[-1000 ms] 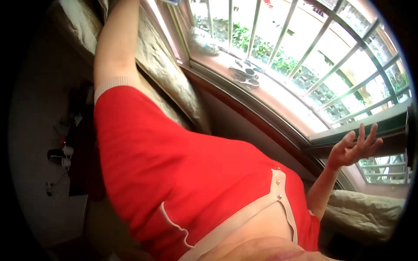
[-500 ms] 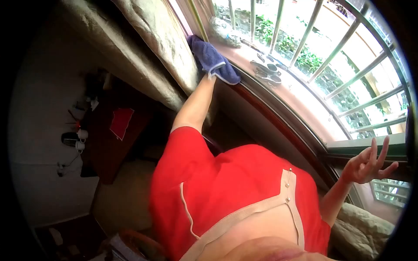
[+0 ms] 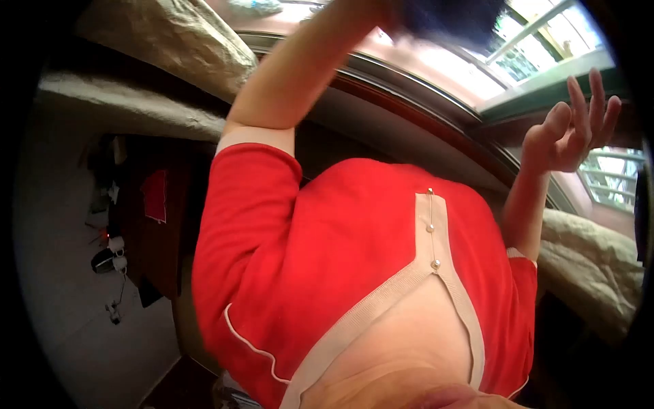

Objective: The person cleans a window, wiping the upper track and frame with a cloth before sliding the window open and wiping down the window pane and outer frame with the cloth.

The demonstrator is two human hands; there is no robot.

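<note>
My left hand [image 3: 385, 12] is at the top edge of the view, mostly hidden by a dark blue cloth [image 3: 446, 22]. The cloth is blurred by motion and moves with that hand, over the pink window ledge [image 3: 402, 54]. Whether it touches the ledge is not clear. On the right, my right hand [image 3: 575, 129] is raised with its fingers spread and nothing in it, beside the dark green window frame [image 3: 518, 102].
Metal window bars [image 3: 535, 31] stand beyond the ledge. A clear plastic bag [image 3: 255, 7] lies at the ledge's far left. Beige curtains hang left [image 3: 177, 41] and right [image 3: 593, 252]. On the left is a dark table [image 3: 167, 238] with a red sheet [image 3: 155, 195] and white cups [image 3: 117, 245].
My left hand has swept the blue cloth to the right along the window. My right hand has risen slightly, still with spread fingers. The view has shifted, and my body appears higher.
</note>
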